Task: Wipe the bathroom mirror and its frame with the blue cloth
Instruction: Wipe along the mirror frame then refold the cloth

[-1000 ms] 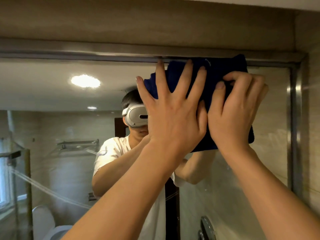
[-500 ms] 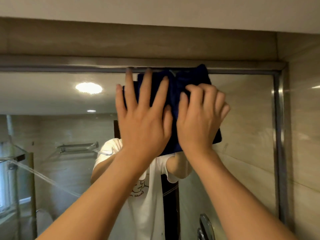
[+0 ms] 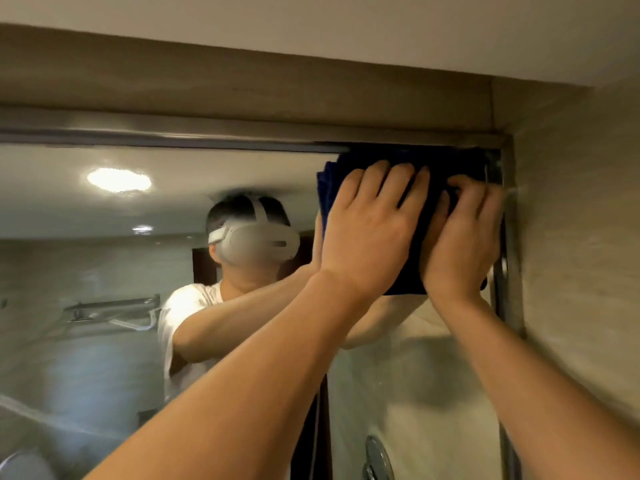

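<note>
Head view: cloth at mirror's upper right corner, both hands on it.

Folded blue cloth lies flat on the mirror, upper right of the picture, its top edge touching the top bar of the frame and its right edge just beside the side bar. Left hand: fingers straight and slightly apart, palm pressing the cloth to the glass, likely to keep it flat. Right hand: fingers curled, bunching the cloth's right edge, probably to work it into the corner. Ceiling lamp reflection at upper left; towel rail reflection at lower left.
</note>
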The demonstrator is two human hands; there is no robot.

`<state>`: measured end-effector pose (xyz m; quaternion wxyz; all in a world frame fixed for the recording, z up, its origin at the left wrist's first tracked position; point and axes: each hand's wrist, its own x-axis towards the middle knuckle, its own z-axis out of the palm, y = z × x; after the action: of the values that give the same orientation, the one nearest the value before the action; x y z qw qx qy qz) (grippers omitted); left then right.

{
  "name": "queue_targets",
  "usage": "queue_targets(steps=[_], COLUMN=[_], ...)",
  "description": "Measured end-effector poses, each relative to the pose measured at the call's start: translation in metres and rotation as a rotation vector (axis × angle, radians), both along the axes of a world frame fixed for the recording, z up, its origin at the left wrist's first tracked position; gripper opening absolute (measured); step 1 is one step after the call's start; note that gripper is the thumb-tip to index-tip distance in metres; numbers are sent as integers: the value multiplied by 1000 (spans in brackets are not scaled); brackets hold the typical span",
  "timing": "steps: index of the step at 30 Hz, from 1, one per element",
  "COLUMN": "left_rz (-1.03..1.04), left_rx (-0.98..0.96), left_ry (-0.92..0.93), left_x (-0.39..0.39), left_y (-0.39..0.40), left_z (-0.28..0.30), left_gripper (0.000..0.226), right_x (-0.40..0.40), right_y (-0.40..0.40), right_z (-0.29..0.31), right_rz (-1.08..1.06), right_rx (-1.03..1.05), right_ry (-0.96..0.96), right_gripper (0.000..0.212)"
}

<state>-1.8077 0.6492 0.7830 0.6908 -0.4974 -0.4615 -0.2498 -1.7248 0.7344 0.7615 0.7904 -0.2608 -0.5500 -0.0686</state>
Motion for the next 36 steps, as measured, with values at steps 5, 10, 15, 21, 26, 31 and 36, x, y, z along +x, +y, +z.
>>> queue_targets(steps=[5,10,15,21,26,31,36], left_rz=[-55,-59,-28,49,25,-94,-130], left_rx=[7,80,154,172,290,146,5], left_ry=[0,-6,-46,-125,-226,-145,-81], left_x=[2,-34,-92,-162,-160,-113,-95], left_y=[5,-37,-111,-204,-198,-139,-120], left_z=[1,-11,-15,-19,-36,-23,-10], left_gripper=[37,26,26,29,29,31,34], right_x=[2,-34,-87,-162,-167,-117,-98], right_y=[-1,-45,-109,-195,-201,-138,-116], right_z=[0,1,14,15,14,8,1], right_rz=[31,-72,-28,115,186,65,1], right_rx=[-60,40,193,271,320,212,70], right_ry=[-11,33,-38,-90,-136,-53,20], right_gripper=[43,24,16,4,19,29,31])
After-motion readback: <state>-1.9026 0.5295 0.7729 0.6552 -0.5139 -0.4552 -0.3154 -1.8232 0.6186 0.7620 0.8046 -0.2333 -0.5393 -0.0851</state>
